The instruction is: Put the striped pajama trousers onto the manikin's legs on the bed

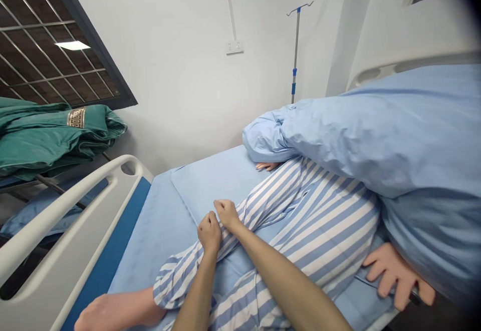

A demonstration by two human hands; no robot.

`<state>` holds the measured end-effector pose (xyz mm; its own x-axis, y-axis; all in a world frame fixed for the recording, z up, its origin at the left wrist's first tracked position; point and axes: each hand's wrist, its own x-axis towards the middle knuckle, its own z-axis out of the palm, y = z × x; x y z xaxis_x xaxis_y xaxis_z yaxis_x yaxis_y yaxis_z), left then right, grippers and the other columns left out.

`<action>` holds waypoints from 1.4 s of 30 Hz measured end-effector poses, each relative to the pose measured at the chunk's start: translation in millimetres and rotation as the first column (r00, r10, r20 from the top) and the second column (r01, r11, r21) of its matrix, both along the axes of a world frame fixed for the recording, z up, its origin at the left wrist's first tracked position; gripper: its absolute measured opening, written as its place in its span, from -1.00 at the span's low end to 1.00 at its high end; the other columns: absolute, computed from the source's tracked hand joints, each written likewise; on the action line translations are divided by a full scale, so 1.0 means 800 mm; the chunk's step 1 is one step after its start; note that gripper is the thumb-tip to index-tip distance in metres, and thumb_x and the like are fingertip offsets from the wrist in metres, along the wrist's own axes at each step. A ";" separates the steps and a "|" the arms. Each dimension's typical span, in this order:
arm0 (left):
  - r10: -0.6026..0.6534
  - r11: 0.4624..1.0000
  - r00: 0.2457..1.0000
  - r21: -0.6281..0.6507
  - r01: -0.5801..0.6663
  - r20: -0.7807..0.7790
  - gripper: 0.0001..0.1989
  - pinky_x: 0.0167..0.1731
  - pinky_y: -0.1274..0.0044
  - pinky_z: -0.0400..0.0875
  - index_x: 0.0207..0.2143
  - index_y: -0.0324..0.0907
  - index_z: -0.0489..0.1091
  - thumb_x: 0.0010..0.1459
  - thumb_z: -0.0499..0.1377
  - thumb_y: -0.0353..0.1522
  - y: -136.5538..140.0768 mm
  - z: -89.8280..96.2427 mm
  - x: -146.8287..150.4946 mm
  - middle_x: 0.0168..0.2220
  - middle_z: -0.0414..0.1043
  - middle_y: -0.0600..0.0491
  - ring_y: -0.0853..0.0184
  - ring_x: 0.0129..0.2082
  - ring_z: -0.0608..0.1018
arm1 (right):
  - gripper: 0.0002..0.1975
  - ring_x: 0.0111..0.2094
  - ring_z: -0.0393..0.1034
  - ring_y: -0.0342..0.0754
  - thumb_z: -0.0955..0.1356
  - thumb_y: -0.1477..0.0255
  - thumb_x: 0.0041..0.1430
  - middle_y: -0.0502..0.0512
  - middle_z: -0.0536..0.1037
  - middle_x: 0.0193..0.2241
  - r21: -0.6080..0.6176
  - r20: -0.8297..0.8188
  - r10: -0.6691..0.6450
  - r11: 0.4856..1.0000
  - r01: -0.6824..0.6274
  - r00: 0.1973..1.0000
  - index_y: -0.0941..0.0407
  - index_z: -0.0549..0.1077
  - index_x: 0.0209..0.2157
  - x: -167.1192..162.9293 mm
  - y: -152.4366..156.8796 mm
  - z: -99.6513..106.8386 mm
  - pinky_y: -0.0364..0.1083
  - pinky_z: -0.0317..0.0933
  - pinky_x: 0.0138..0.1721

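Observation:
My left hand [209, 232] is closed in a fist, at the shin of the striped trouser leg [188, 266]. Just beyond it, my right hand [227, 214] is also a fist, close to the knee of the same leg. Nothing shows in either hand; whether the knuckles press on the cloth I cannot tell. The leg belongs to a patient manikin lying on the bed in blue and white striped trousers. Its bare foot [112, 311] points to the lower left, and its open hand [402, 273] lies at the right. A light blue quilt [356, 135] covers its upper body.
The bed's footboard [71, 211] stands at the left, with a folded green blanket [56, 135] behind it. A blue sheet [203, 186] covers the mattress. An IV pole [296, 45] rises near the wall, right of a socket [235, 46].

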<state>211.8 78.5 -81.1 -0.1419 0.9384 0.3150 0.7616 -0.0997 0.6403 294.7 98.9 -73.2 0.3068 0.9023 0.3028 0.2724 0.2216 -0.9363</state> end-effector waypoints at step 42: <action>-0.112 0.986 0.871 -0.055 0.157 0.478 -0.74 -0.63 0.61 0.04 -0.74 -0.17 0.05 -0.09 -0.03 -0.28 0.028 0.008 0.069 -0.73 -0.04 0.22 0.50 -0.66 0.10 | -0.65 -0.70 -0.02 -0.25 0.15 0.27 0.00 -0.13 0.07 -0.80 -0.060 -0.290 0.071 0.994 -0.092 0.954 0.13 0.11 -0.75 0.057 0.028 -0.014 -0.22 -0.08 -0.65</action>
<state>266.7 101.3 -74.4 -0.1227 0.9800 0.1566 0.3499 -0.1049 0.9309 340.6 121.2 -84.2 0.2955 0.9441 0.1458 -0.0261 0.1605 -0.9867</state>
